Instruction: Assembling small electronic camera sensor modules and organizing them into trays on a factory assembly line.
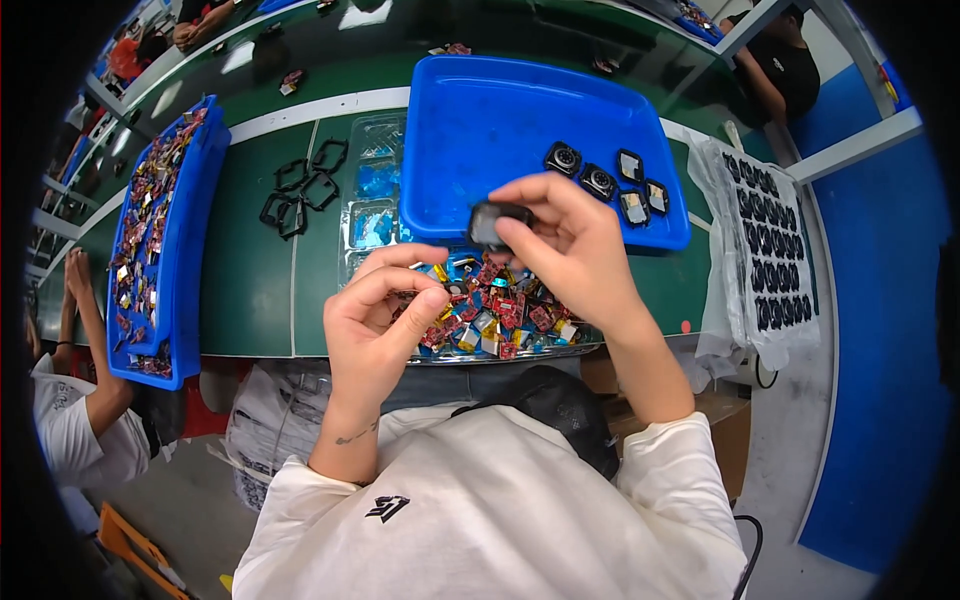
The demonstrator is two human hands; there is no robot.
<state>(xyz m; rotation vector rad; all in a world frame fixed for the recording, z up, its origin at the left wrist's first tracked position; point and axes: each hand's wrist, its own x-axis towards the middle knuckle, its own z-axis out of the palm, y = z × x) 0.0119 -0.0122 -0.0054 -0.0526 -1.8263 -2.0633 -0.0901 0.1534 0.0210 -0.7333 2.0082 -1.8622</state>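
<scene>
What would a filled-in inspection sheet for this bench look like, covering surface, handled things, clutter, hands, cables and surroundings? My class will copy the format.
Surface: green tabletop, mostly covered near the person.
Handled things: dark squarish case, held by the near edge of a blue tray; five dark pieces lie in the tray.
Clutter: loose heap of small red and yellow parts; black frames to the left.
Hands: right hand grips the case; left hand half curled beside the heap, grip unclear.
Cables: black cable at lower right; connection not visible.
Surroundings: parts-filled blue bin at left; co-worker's white sleeve beyond.
</scene>
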